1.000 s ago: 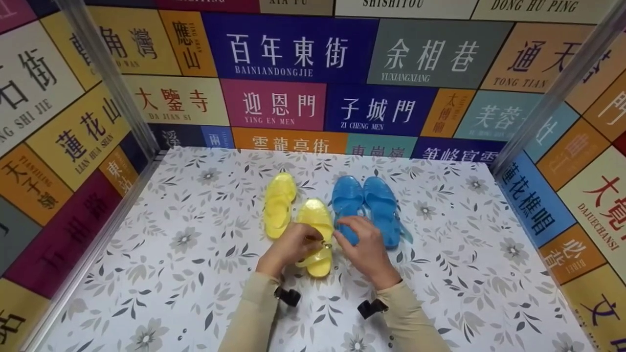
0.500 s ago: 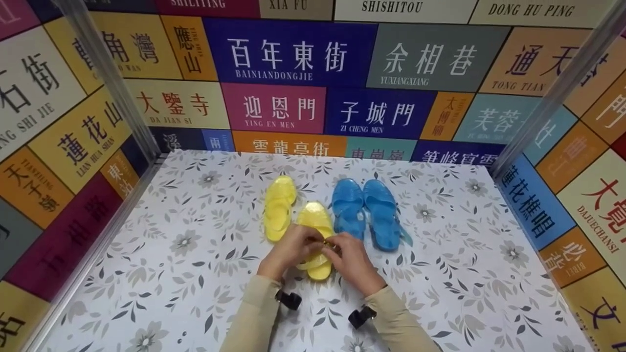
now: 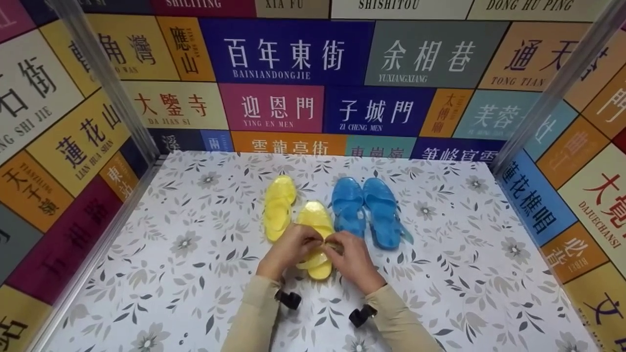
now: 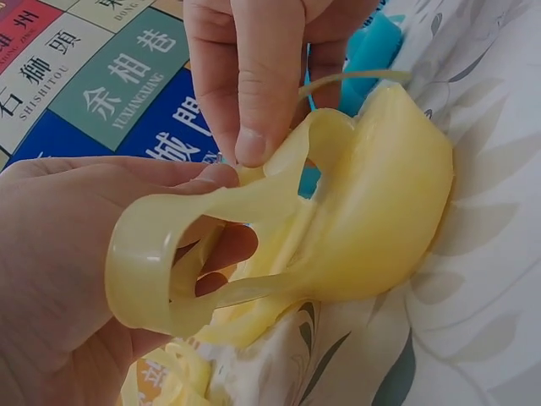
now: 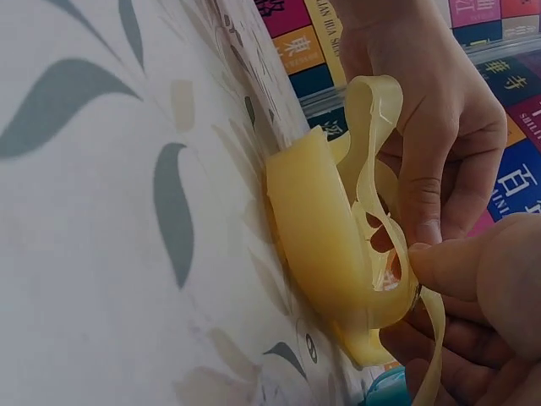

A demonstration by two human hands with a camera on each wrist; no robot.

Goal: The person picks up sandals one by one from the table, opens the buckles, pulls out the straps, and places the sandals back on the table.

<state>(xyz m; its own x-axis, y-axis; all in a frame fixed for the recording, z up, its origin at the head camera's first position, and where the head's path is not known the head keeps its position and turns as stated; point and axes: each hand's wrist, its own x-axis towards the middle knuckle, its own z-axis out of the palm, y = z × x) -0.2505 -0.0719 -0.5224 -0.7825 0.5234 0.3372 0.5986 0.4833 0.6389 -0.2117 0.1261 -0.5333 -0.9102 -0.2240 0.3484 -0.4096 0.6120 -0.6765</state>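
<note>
A yellow jelly sandal (image 3: 314, 213) lies sole down on the floral surface between my hands. My left hand (image 3: 292, 243) reaches in from its left side and pinches the ankle strap (image 4: 148, 262), thumb on top and other fingertips inside the loop. From the right, my right hand (image 3: 351, 255) pinches the same strap near the buckle (image 5: 417, 293), its fingertips meeting the left ones. In the right wrist view the loose strap end (image 5: 434, 334) hangs down past the right fingers. The fingers mostly hide the buckle.
A second yellow sandal (image 3: 280, 195) lies just left and behind. Two blue sandals (image 3: 347, 190) stand side by side close to my right hand. Printed sign panels (image 3: 293, 51) wall the surface at the back and both sides.
My right hand was apart from the yellow sandal, beside the blue ones. It moved left and now pinches the strap by the buckle. My left hand stayed on the strap.
</note>
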